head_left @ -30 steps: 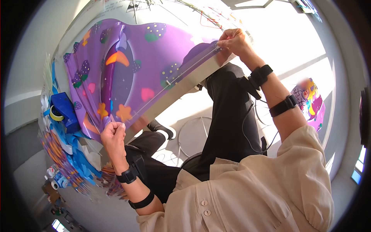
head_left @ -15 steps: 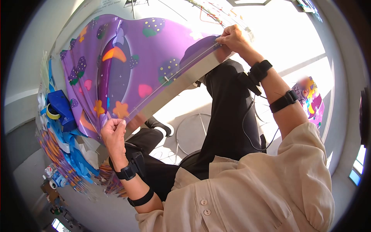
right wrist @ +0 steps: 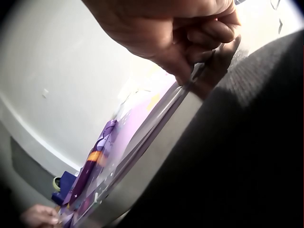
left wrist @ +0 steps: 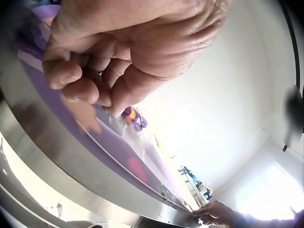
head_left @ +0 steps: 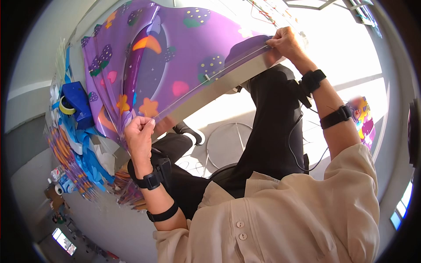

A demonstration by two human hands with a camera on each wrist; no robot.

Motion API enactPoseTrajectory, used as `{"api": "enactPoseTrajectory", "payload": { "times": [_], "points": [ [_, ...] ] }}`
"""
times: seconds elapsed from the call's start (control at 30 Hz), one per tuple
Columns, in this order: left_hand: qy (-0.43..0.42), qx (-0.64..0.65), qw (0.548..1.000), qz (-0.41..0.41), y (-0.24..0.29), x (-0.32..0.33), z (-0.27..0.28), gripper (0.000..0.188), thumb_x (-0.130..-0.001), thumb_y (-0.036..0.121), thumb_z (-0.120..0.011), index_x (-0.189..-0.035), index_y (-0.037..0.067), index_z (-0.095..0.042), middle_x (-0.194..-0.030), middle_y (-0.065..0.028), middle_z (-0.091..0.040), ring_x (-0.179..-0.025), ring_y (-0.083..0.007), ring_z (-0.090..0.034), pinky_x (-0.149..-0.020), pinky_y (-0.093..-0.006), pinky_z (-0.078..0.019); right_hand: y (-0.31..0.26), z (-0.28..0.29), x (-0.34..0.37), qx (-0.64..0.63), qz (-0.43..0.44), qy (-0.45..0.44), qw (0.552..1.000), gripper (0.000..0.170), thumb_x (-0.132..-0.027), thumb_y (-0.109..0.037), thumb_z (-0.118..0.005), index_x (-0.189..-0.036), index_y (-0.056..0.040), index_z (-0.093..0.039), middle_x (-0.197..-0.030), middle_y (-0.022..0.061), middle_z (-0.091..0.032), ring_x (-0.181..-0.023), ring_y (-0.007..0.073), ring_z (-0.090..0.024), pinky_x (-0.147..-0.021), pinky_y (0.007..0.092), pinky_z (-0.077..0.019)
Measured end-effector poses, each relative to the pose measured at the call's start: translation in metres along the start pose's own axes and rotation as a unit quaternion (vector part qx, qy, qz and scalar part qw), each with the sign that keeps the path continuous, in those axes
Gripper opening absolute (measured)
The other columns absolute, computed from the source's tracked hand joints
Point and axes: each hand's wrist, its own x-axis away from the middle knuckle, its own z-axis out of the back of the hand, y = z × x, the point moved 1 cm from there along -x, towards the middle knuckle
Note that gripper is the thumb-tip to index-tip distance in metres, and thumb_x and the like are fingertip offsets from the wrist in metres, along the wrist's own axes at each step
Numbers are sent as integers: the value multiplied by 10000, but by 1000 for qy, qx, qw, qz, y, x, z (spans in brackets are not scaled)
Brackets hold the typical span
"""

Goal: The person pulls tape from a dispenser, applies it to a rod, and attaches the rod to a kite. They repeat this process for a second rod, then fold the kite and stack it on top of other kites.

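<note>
A glossy purple sheet [head_left: 193, 48], printed with berries, stars and hearts, spreads over the table. Along its near edge runs a thin white line like a rod or cord [head_left: 188, 91], with a small white piece [head_left: 207, 78] partway along. My left hand [head_left: 139, 133] pinches the sheet's near left corner between thumb and fingers, where the film gathers in folds. At the other end of the edge, my right hand [head_left: 287, 42] pinches it between thumb and fingertips. In the right wrist view the thumb [right wrist: 178, 71] presses down on that edge. The edge lies straight between both hands.
A blue tape dispenser [head_left: 78, 103] with a yellowish tape roll [head_left: 66, 106] stands at the left, beside blue ribbons [head_left: 85, 153] and bundled printed pieces [head_left: 72, 151]. The table's metallic edge [head_left: 223, 84] runs above my legs. Thin sticks [head_left: 267, 15] lie at the far right.
The head view has shifted, so sheet, hands and legs appear further right and slightly higher. Both hands keep their pinch on the sheet's near edge.
</note>
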Motion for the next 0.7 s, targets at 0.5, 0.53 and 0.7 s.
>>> {"api": "enactPoseTrajectory", "payload": {
  "times": [0.5, 0.53, 0.7],
  "points": [
    [38, -156, 986, -36, -7, -29, 0, 88, -739, 41, -633, -759, -44, -621, -625, -85, -599, -564, -147, -548, -549, -286, -437, 18, 2, -11, 25, 56, -9, 998, 191, -731, -137, -723, -653, -3, -612, -564, 25, -565, -529, 83, -524, -469, 250, -424],
    [43, -166, 985, -22, -4, -29, -1, 85, -725, 35, -637, -760, -42, -627, -641, -110, -613, -579, -179, -573, -565, -308, -453, 18, 2, -11, 19, 47, -11, 999, 193, -731, -138, -727, -654, -3, -613, -569, 28, -570, -530, 83, -522, -472, 250, -424],
    [39, -204, 978, -20, -5, -27, -5, 81, -706, 41, -653, -716, -35, -628, -635, -127, -618, -591, -202, -595, -585, -317, -466, 18, 3, -12, 17, 51, -14, 998, 192, -730, -139, -730, -660, 0, -618, -578, 35, -579, -530, 85, -524, -472, 250, -426]
  ]
}}
